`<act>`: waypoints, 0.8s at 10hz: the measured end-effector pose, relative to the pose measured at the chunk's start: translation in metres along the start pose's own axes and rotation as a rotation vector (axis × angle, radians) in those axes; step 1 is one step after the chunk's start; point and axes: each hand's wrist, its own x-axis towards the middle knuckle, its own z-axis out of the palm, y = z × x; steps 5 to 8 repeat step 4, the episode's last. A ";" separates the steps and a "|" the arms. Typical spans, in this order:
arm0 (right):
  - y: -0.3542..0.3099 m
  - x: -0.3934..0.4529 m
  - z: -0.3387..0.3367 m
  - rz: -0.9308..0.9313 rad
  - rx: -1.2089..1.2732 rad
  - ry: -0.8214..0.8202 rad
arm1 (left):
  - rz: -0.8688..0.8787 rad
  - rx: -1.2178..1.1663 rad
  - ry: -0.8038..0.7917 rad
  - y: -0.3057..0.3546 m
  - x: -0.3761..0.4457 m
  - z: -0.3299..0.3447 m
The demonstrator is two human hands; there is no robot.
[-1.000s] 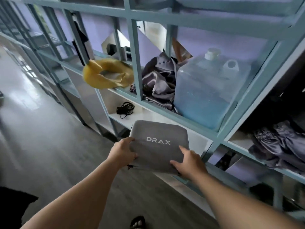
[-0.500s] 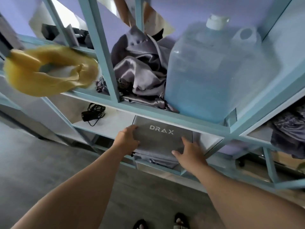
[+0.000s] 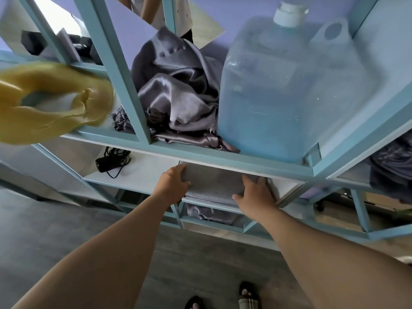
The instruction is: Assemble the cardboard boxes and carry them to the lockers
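Clearly the grey case (image 3: 214,182) is most of the way into a lower compartment of the blue locker frame (image 3: 223,156), its far part hidden under the shelf edge and only the near part showing between the two hands. It looks like a fabric-covered case rather than plain cardboard, so whether it counts as one of the task's boxes cannot be told. The left hand (image 3: 172,186) grips the near left corner, fingers curled over the top and side; the right hand (image 3: 256,192) holds the right edge, fingers lying along the side and thumb stretched along the near edge. Judging by its flat, even top and firm corners, the case should be fairly stiff and light enough for two hands, with a matte cloth skin that will not slip. Its side edges near the front corners seem the best place to take hold, since the top has no handle in view. On the shelf above stand a large blue water jug (image 3: 278,85) and a heap of grey satin cloth (image 3: 178,90), so lifting the case could knock the shelf edge. A yellow ring cushion (image 3: 51,101) and a black cable (image 3: 111,161) lie to the left.
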 end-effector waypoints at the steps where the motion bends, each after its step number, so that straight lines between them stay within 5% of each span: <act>1: -0.006 -0.010 -0.011 -0.053 -0.033 0.001 | -0.018 -0.013 -0.001 0.004 -0.011 -0.010; 4: -0.032 -0.064 -0.046 -0.294 -0.037 -0.139 | -0.135 -0.036 0.107 0.044 -0.092 -0.055; 8: -0.032 -0.064 -0.046 -0.294 -0.037 -0.139 | -0.135 -0.036 0.107 0.044 -0.092 -0.055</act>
